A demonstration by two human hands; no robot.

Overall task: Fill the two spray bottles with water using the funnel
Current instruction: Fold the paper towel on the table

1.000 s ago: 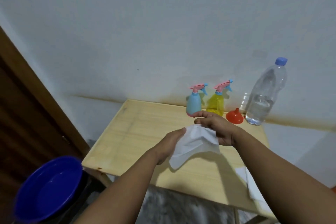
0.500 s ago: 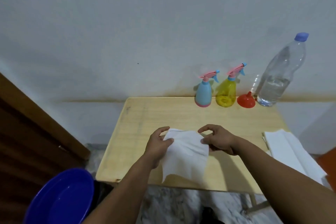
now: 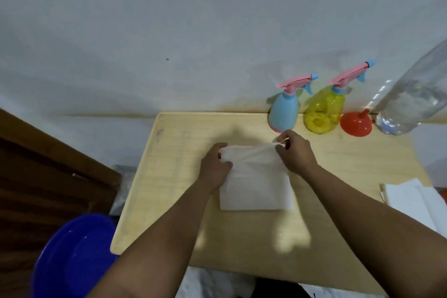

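A blue spray bottle (image 3: 284, 110) and a yellow spray bottle (image 3: 323, 111), both with pink triggers, stand against the wall at the back of the wooden table (image 3: 169, 176). To their right, an orange funnel (image 3: 356, 124) lies mouth-down beside a clear water bottle (image 3: 411, 101) partly filled with water. A white tissue (image 3: 256, 184) lies flat on the table's middle. My left hand (image 3: 214, 167) grips its far left corner. My right hand (image 3: 296, 152) pinches its far right corner, just in front of the blue spray bottle.
A blue plastic basin (image 3: 72, 259) sits on the floor left of the table. A stack of white tissues (image 3: 411, 203) lies at the table's right edge. A dark wooden door (image 3: 43, 176) stands at the left, and the grey wall runs behind the table.
The tissue, held up in the air before, has come down flat on the table. Both hands moved forward with it toward the spray bottles, and the view tilted downward.
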